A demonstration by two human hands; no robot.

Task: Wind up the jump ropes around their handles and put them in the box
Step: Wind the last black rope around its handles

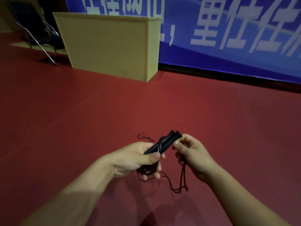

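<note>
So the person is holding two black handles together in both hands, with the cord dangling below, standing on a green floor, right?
Not quite: the floor is red, not green, as the head view shows. The rest holds: the left hand and right hand hold the two black handles together, and the cord dangles below.

Black jump rope (162, 142), red floor (97, 119), blue banner (228, 38).

Matt black handles (164, 142), thin dark cord (182, 181), matt red floor (81, 119), pale wooden board (110, 46).
</note>
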